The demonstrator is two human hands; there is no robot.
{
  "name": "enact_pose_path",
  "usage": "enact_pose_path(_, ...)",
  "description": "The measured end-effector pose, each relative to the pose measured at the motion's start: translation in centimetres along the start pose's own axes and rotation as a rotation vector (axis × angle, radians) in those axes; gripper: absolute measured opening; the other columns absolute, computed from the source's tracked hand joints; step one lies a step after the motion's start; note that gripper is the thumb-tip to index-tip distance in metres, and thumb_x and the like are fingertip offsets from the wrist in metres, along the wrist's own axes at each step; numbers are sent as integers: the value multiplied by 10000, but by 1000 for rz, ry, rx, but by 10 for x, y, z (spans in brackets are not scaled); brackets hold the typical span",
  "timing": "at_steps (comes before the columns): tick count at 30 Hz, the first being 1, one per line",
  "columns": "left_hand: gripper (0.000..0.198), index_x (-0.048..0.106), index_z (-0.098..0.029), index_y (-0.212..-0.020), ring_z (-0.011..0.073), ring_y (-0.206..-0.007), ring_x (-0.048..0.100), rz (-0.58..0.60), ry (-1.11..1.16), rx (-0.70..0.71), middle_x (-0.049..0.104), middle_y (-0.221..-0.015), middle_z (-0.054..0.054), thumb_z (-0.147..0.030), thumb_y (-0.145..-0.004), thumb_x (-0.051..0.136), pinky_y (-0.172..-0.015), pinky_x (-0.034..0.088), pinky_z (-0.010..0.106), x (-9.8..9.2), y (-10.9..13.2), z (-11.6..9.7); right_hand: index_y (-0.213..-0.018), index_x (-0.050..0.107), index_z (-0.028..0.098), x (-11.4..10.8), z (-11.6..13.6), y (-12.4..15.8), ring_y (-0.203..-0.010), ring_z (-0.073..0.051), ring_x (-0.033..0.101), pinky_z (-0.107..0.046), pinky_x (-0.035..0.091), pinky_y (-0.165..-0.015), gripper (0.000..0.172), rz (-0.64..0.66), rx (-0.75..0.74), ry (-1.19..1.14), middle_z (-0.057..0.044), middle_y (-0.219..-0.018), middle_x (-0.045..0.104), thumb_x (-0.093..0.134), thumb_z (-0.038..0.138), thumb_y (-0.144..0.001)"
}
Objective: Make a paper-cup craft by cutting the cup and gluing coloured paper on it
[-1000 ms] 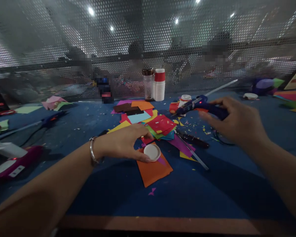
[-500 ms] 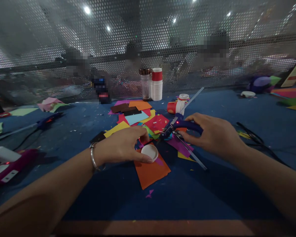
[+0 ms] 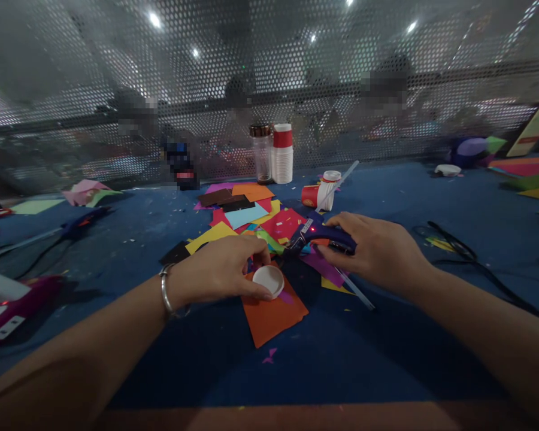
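My left hand [image 3: 222,263] is closed on a small white round piece [image 3: 268,281], like the end of a paper cup, just over a sheet of orange paper [image 3: 273,314]. Its thumb lies along the near edge, and the other fingertips are partly hidden behind. My right hand [image 3: 371,248] has its fingers and thumb around the handle of a dark blue hot glue gun [image 3: 303,233]. A red light glows on the gun, and its nozzle points left toward the white piece. From the gun's back a clear glue stick [image 3: 341,182] slants up. Another clear stick [image 3: 359,290] lies below the right hand.
Coloured paper sheets [image 3: 247,215] are heaped ahead of my hands. Behind them stand a red-and-white cup [image 3: 317,196], a stack of paper cups [image 3: 282,161] and a clear jar [image 3: 263,158]. Another glue gun [image 3: 83,221] lies left; a black cable [image 3: 469,257] curls at right.
My right hand and the glue gun have come down and slightly left, with the gun lying lower. My left hand keeps the white piece over the orange paper. The whole view has shifted a little.
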State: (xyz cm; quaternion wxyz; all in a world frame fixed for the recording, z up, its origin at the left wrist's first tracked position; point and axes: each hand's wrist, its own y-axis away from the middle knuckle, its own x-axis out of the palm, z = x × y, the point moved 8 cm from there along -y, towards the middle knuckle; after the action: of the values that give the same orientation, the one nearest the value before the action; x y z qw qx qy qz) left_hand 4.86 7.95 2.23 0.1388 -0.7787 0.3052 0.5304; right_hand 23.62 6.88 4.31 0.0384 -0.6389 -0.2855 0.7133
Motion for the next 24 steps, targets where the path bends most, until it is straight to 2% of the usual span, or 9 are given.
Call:
enact_pose_path(6,402,659,-213,-924,172,-702,589,11,14,12,660,-835,-2,-546,-715,745,-570,370,277,2,-2,1,-1041,652,206,1,2,0,-759,-268,714,-317,435,-561,336,20,-6,-3,-85,-935,755,590,477,-851)
enact_pose_path(14,401,670,-212,-929,177,-724,584,-6,-35,39,655,-848,6,-561,-738,720,-597,374,285,1,-1,0,-1046,643,214,3,2,-1,-788,-279,721,-327,447,-568,340,51,-15,13,-96,-970,758,571,496,-870)
enact_pose_path(24,405,679,-199,-950,185,-771,585,20,-40,4,659,-876,12,-548,-747,713,-624,366,283,0,0,-2,-1069,653,168,-1,5,0,-735,-258,718,-301,409,-538,334,31,-75,59,-91,-946,768,595,442,-887)
